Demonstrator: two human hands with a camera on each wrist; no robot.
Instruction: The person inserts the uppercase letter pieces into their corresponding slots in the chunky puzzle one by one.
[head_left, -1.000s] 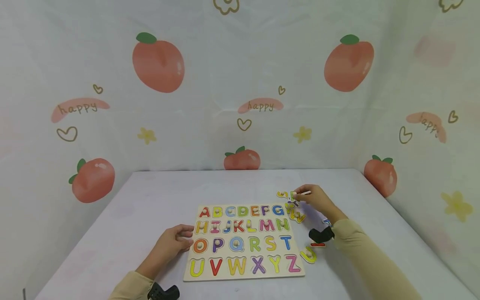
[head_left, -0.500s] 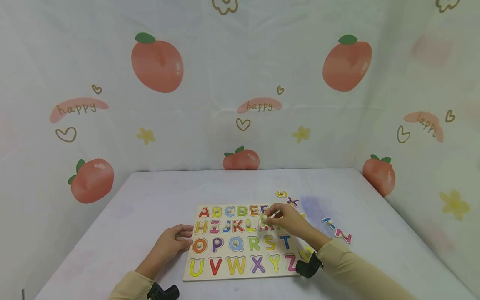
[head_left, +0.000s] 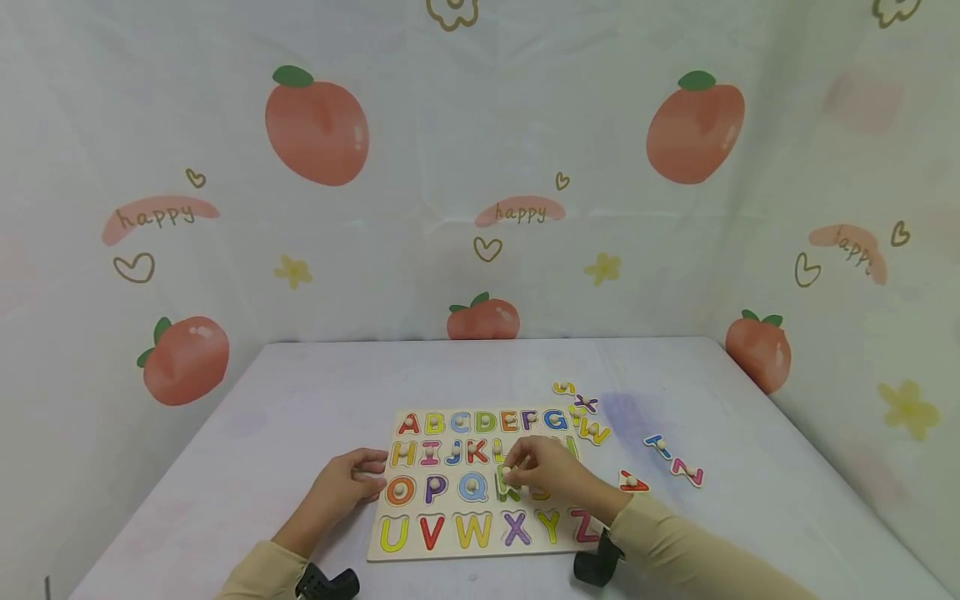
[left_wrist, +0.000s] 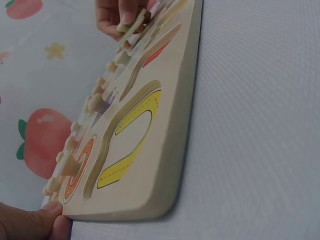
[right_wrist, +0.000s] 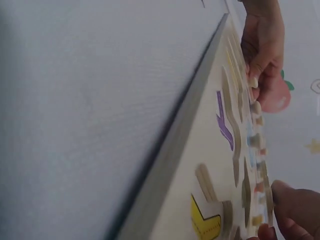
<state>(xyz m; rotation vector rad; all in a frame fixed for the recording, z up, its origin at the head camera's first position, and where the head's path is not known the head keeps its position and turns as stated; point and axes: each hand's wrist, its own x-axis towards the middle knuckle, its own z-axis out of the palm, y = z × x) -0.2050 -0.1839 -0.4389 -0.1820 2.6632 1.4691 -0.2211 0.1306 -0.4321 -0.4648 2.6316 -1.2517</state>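
A wooden alphabet puzzle board (head_left: 450, 554) lies on the table, with knobbed letters filling the upper rows. My left hand (head_left: 345, 492) rests its fingertips and thumb against the board's left edge; in the left wrist view the thumb (left_wrist: 50, 210) touches near a corner. Between thumb and fingers, my right hand (head_left: 555, 471) pinches the knob of a green letter R puzzle piece (head_left: 506, 490). That piece overlaps the R recess in the third row, and appears tilted in the left wrist view. The right hand partly hides the S, T and M places.
Loose letters lie right of the board: a yellow S (head_left: 564, 388), purple X (head_left: 586, 403), yellow W (head_left: 594, 431), blue T (head_left: 657, 446), pink Z (head_left: 687, 472) and a red letter (head_left: 633, 482). Recesses U (head_left: 393, 535) through Z fill the front row.
My right hand has carried the green R from the loose letters behind the board's right corner, leftward and nearer, to the R recess. The left hand has stayed at the board's edge.
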